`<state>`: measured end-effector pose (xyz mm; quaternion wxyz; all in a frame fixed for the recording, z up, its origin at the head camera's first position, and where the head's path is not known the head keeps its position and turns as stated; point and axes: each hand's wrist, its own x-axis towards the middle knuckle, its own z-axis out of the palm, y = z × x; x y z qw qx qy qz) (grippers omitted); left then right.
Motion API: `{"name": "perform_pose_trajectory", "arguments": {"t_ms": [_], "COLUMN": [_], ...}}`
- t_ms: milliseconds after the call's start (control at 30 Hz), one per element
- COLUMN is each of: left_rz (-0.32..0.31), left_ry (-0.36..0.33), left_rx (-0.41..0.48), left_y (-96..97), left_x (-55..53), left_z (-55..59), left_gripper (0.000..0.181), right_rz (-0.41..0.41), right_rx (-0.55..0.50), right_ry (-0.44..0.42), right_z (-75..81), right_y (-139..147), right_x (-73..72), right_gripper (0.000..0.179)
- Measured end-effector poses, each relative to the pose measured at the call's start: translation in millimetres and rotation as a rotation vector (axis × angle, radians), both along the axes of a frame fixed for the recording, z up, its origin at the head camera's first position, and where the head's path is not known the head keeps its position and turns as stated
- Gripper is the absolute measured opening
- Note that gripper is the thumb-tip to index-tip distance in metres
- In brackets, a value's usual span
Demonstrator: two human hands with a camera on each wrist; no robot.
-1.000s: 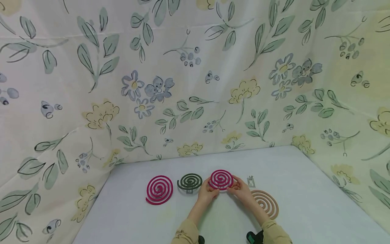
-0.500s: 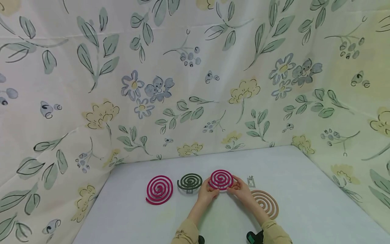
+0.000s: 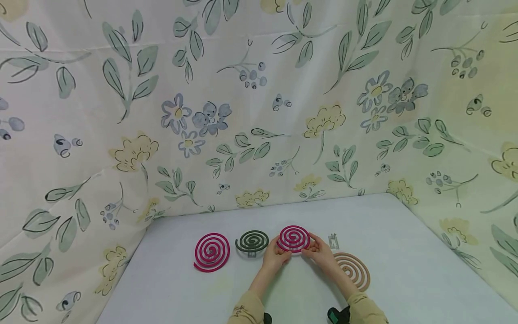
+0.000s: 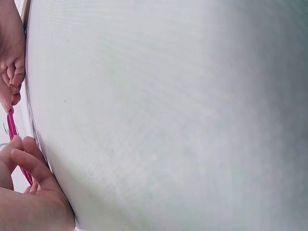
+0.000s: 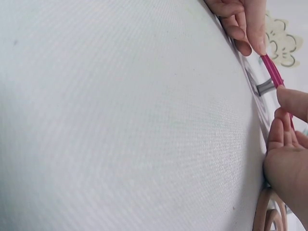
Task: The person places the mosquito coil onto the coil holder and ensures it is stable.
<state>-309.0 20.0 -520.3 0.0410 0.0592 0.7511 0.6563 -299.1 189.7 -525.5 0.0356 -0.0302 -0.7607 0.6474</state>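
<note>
Both hands hold a pink mosquito coil by its edge, one at each side, in the head view. My left hand pinches the left edge and my right hand the right. Seen edge-on in the right wrist view, the coil is raised over the table with a small grey metal stand right under it. The left wrist view catches my left hand at its lower left corner, fingers on the coil's rim.
Left of the hands, a dark green coil sits raised on a metal stand, with another pink coil further left. A tan coil lies partly behind my right forearm. Beyond it is a flat metal stand. Floral cloth walls the white table.
</note>
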Motion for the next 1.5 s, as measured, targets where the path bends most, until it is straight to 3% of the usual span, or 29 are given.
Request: {"name": "perform_pose_trajectory", "arguments": {"t_ms": [367, 933, 1500], "left_rz": [-0.006, 0.012, 0.013], "left_ry": [0.025, -0.016, -0.004], "left_rx": [0.045, 0.005, -0.019], "left_y": [-0.4, 0.7, 1.0], "left_x": [1.9, 1.0, 3.0], "left_z": [-1.6, 0.1, 2.7], "left_gripper": [0.066, 0.066, 0.066], "right_rz": [0.001, -0.001, 0.008], "right_rx": [-0.010, -0.003, -0.015], "right_ry": [-0.012, -0.002, 0.003], "right_z": [-1.5, -0.7, 2.5], "right_y": [0.1, 0.2, -0.6], "right_x": [-1.1, -0.7, 1.2], "right_gripper": [0.066, 0.066, 0.067]}}
